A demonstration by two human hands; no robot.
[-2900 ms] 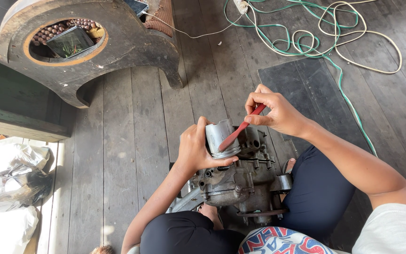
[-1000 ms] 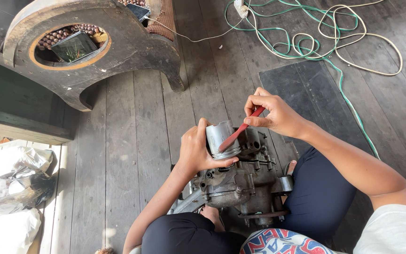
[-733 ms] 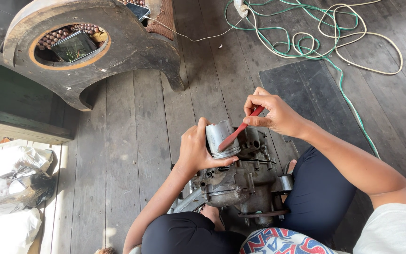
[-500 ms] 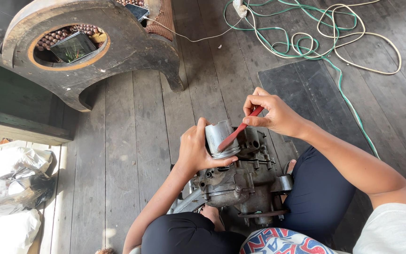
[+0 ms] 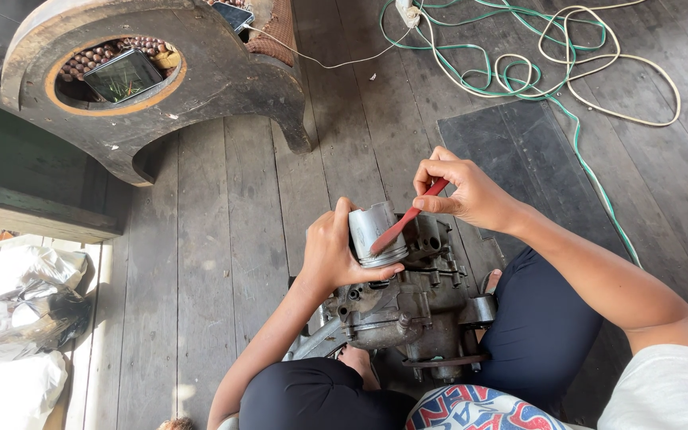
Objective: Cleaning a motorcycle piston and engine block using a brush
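From the head camera, looking down past my knees: my left hand [image 5: 334, 253] is wrapped around the grey metal piston [image 5: 374, 233], fingers closed on its side and thumb under its lower rim, holding it upright on top of the engine block [image 5: 408, 310] that sits between my legs on the plank floor [image 5: 224, 223]. My right hand [image 5: 463, 189] is pinched shut on the red tool [image 5: 409, 216], gripping its upper end; the tool slants down to the left and its lower end lies against the piston's side, near the bottom rim.

Held against the earlier frames, very little differs. My left hand has kept the same grip on the piston. The red tool's slant and its contact point look nearly the same as half a second ago; almost three seconds ago my right hand sat a touch lower and further right.

Beyond my hands, a dark rubber mat [image 5: 519, 151] lies on the planks, with green and cream cables [image 5: 535, 64] looped above it. A carved wooden stand [image 5: 201, 87] is at upper left.
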